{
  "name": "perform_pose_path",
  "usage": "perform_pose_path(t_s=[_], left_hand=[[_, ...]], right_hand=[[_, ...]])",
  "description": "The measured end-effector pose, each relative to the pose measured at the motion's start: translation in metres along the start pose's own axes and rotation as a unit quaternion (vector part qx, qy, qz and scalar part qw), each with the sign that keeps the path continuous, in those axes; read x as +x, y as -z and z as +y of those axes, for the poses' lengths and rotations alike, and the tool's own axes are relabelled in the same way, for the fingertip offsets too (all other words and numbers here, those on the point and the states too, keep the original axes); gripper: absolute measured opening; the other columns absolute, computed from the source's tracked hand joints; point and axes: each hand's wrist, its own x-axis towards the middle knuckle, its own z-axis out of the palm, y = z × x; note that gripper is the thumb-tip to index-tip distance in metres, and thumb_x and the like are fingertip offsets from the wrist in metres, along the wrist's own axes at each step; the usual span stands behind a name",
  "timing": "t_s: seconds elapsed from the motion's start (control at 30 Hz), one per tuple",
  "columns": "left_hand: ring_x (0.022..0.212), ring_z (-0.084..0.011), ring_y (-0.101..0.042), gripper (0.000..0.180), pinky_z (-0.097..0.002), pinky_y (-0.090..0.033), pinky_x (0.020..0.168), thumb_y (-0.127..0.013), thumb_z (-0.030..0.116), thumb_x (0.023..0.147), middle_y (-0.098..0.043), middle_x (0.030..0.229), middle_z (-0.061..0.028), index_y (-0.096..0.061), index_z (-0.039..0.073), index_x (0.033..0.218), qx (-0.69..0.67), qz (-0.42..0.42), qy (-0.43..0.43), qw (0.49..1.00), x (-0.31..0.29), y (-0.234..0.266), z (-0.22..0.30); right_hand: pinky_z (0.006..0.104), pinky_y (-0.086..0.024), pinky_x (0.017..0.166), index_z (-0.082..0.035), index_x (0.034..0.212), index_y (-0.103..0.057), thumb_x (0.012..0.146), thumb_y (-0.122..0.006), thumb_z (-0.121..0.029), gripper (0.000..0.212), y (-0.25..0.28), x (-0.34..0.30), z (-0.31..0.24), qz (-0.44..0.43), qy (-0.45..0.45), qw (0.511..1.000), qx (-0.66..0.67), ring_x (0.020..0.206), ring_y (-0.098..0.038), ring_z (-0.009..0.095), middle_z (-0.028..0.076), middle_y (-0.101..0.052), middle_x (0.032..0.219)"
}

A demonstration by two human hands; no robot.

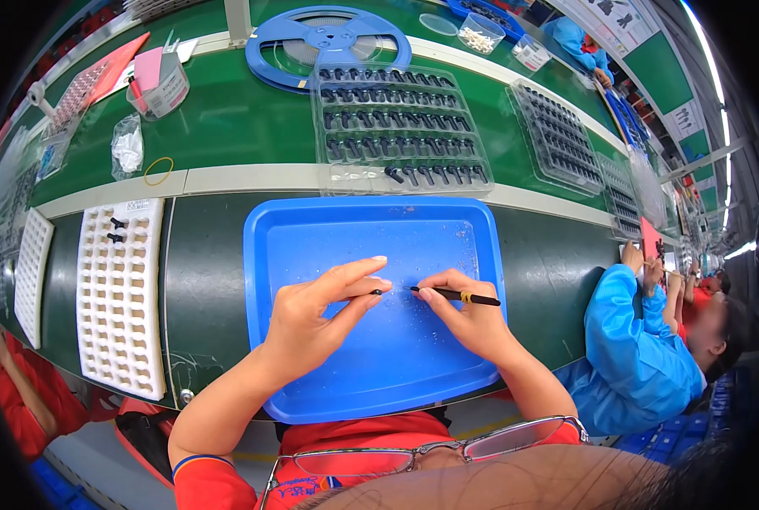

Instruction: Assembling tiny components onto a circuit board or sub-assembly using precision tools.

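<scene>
Over the blue tray, my left hand pinches a small black part between thumb and fingertips. Most of that part is hidden by the fingers, so its kind cannot be made out. My right hand grips a black pen-shaped tool with a yellow band, held much like a pencil. Its fine tip points left toward the black part, with a small gap between them. Pale specks and crumbs are scattered across the tray floor.
Beyond the tray, a clear blister tray holds rows of black parts; a blue reel lies behind it. At left, a white foam tray carries a few black pieces. A co-worker in a blue sleeve sits at right.
</scene>
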Motion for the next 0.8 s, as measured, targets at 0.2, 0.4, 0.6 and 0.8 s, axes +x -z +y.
perform_pose_path(t_s=[0.2, 0.4, 0.6, 0.8], left_hand=[[0.094, -0.0176, -0.070, 0.043, -0.0278, -0.055, 0.083, -0.067, -0.005, 0.082, -0.073, 0.098, -0.0099, -0.058, 0.002, 0.124, 0.002, 0.002, -0.007, 1.000, 0.000, 0.000, -0.001], [0.095, -0.0181, -0.070, 0.042, -0.0281, -0.055, 0.084, -0.068, -0.005, 0.082, -0.073, 0.099, -0.0096, -0.058, 0.002, 0.123, -0.002, 0.001, -0.010, 1.000, 0.000, 0.001, 0.001], [0.098, -0.0192, -0.069, 0.043, -0.0291, -0.055, 0.086, -0.067, -0.006, 0.082, -0.072, 0.100, -0.0098, -0.057, 0.001, 0.123, -0.031, -0.018, -0.023, 0.999, 0.000, 0.004, 0.001], [0.100, -0.0205, -0.068, 0.043, -0.0307, -0.055, 0.087, -0.066, -0.008, 0.082, -0.072, 0.101, -0.0108, -0.057, 0.002, 0.124, -0.054, -0.027, -0.032, 0.998, -0.001, 0.002, -0.001]], right_hand=[[0.0312, -0.051, 0.062, -0.007, 0.094, -0.067, 0.088, -0.066, -0.013, 0.009, 0.008, 0.015, -0.026, -0.067, 0.040, 0.983, -0.168, 0.070, -0.067, 0.023, 0.013, -0.067, 0.077], [0.0302, -0.053, 0.065, -0.005, 0.095, -0.067, 0.088, -0.066, -0.010, 0.008, 0.012, 0.023, -0.051, -0.131, 0.043, 0.947, -0.289, 0.073, -0.069, 0.022, 0.013, -0.069, 0.079], [0.0300, -0.055, 0.074, 0.002, 0.098, -0.067, 0.088, -0.066, -0.005, 0.013, -0.005, -0.025, -0.043, 0.037, 0.089, 0.983, 0.153, 0.085, -0.069, 0.019, 0.013, -0.070, 0.091], [0.0293, -0.055, 0.076, 0.003, 0.100, -0.067, 0.088, -0.066, -0.003, 0.014, -0.018, -0.028, -0.031, 0.079, 0.092, 0.959, 0.257, 0.087, -0.069, 0.020, 0.015, -0.069, 0.098]])
